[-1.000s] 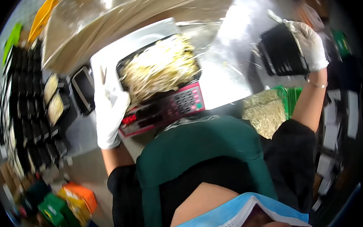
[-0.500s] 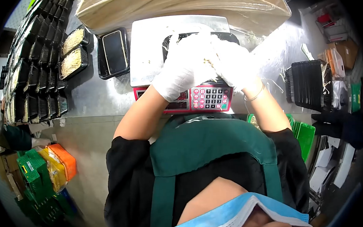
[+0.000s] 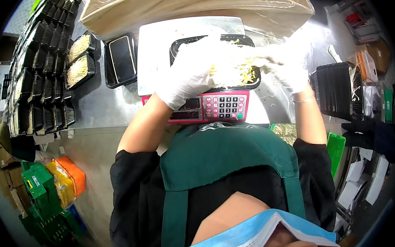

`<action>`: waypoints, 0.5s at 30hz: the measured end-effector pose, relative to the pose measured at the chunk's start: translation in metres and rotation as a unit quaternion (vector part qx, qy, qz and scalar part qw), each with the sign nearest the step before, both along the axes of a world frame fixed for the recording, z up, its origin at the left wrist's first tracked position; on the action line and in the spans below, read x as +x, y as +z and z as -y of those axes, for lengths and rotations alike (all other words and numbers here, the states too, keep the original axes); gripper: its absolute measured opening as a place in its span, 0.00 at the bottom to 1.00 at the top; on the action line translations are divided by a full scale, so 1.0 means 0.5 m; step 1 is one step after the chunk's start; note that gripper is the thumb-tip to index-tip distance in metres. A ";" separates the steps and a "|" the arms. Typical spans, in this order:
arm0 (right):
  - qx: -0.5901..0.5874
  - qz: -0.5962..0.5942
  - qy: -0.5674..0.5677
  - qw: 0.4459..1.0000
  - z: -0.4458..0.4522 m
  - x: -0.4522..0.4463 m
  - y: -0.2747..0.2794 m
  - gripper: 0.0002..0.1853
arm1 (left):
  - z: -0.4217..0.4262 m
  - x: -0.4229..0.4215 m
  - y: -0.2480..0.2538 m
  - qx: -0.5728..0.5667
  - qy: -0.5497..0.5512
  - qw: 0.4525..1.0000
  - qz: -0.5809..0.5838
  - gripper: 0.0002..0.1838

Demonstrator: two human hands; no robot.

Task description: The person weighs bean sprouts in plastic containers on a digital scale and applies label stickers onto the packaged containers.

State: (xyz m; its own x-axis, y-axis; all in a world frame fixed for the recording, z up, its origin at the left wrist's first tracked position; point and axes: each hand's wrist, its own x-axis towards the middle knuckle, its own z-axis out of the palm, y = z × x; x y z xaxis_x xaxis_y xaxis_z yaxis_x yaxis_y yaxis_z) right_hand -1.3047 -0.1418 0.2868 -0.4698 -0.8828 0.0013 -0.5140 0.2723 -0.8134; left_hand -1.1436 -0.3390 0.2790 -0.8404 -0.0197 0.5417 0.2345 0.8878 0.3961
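Note:
A black plastic tray point(image 3: 175, 48) sits on the scale's pale metal plate point(image 3: 151, 63), holding a pile of bean sprouts point(image 3: 241, 68) with yellow heads. My left hand point(image 3: 190, 74), in a white glove, lies over the tray's left part and touches the sprouts, its fingers stretched and partly lost in glare. At the tray's right edge is my gloved right hand point(image 3: 289, 68). Its fingers are drawn together at the sprouts' ends, seemingly pinching some, though bright light blurs the tips. The scale's red front with a keypad point(image 3: 228, 105) faces me.
A large plastic-lined box point(image 3: 195, 8) stands behind the scale. To the left are an unfilled black tray point(image 3: 121, 60), two sprout-filled trays point(image 3: 77, 72) and tall stacks of filled trays point(image 3: 37, 88). Nested black trays point(image 3: 333, 90) stand at right. Crates point(image 3: 41, 187) are lower left.
My right hand has moved right, from over the tray to its right edge, uncovering the sprouts. My left hand has shifted slightly left and stays over the tray.

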 end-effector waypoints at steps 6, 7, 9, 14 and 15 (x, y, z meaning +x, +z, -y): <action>-0.229 -0.034 -0.327 0.916 -0.239 -0.115 0.131 0.16 | 0.006 0.045 0.028 -0.060 0.016 0.986 0.152 0.25; -0.260 -0.080 -0.357 0.893 -0.304 -0.141 0.146 0.19 | 0.023 0.057 -0.032 0.020 0.023 0.991 0.128 0.23; -0.311 -0.139 -0.374 0.863 -0.396 -0.159 0.175 0.18 | 0.044 0.074 -0.037 0.101 0.035 0.989 0.101 0.21; 0.218 -0.175 -0.469 0.838 -0.546 -0.256 0.128 0.17 | 0.085 0.135 0.050 0.452 0.081 0.888 -0.002 0.20; 0.278 -0.285 -0.432 0.809 -0.528 -0.233 0.135 0.18 | 0.091 0.148 0.035 0.487 0.077 0.870 0.015 0.18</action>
State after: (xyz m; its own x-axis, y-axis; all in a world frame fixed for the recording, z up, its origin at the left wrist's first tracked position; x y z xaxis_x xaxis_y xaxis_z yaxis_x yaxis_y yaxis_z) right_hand -1.4210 0.1224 0.3543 -0.9751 -0.1628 0.1506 -0.1841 0.9728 -0.1405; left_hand -1.0698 -0.3846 0.2966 -0.8005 -0.5703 0.1842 0.1199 0.1487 0.9816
